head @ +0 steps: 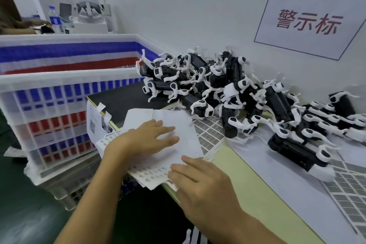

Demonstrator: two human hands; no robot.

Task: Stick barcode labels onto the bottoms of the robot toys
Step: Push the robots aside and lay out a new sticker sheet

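Head view shows both hands on a loose stack of sheets (174, 130) at the near-left corner of the surface (247, 180). The left hand (146, 134) lies flat on the top blank sheet, fingers straight and spread, its grip wide and holding nothing. The right hand (200, 182), at about 5 o'clock from the left, rests on the stack's near edge; its fingertips look to be touching the paper, but whether they pinch a sheet I cannot tell. Label sheets (210, 134) peek out at 3 o'clock from the left hand, and more labels (352, 190) lie at the far right. The toys (233, 93) sit in a heap at 1 o'clock, well apart from the hands, none in hand. The step looks like sorting out a usable label sheet. To do it well, I judge the left palm should pin the stack while the right slides one sheet free, since the stack overhangs the edge and could spill toward the crates (59, 105).
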